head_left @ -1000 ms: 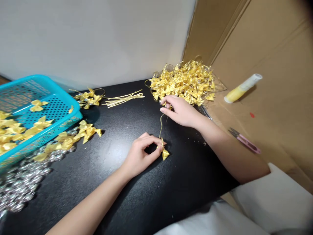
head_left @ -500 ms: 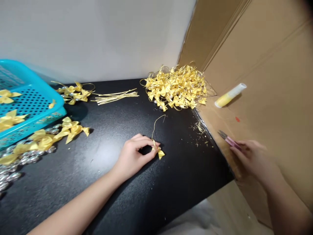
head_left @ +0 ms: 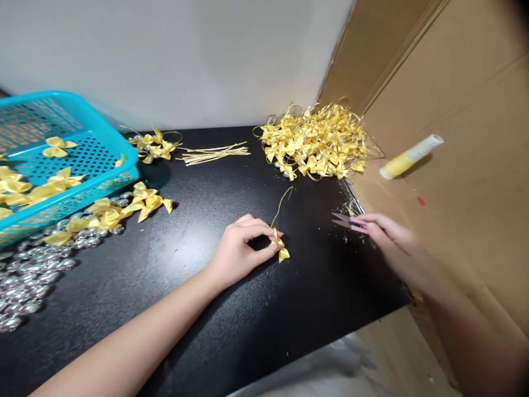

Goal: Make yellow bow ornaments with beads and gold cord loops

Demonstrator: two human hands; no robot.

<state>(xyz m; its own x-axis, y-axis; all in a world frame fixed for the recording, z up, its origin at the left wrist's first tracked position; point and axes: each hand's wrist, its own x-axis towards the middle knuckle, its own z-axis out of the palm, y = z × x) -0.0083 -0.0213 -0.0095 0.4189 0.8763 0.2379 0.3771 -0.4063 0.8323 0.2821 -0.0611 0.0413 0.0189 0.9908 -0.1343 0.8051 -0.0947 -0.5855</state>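
Note:
Between thumb and fingertips, my left hand (head_left: pixel 243 248) pinches a small yellow ribbon bow (head_left: pixel 283 253) low over the black table. From the bow a thin gold cord (head_left: pixel 281 205) rises and bends at its tip. My right hand (head_left: pixel 392 237) grips pink-handled thread snips (head_left: pixel 351 221) over the table's right edge. The snips' blades are apart and point left, some way from the bow. Cord scraps (head_left: pixel 352 207) lie beside the snips.
A heap of yellow bows (head_left: pixel 314 140) sits at the back right. Gold cord lengths (head_left: pixel 217 154) and a few bows (head_left: pixel 152 146) lie left of it. Farther left are a teal basket (head_left: pixel 111 149) and silver beads (head_left: pixel 33 281). A yellow-white tube (head_left: pixel 411 157) stands out at right.
My right hand has brought the snips left, from beyond the table's edge to over it, and their blades have spread. The camera view has turned left; my left hand still holds the bow.

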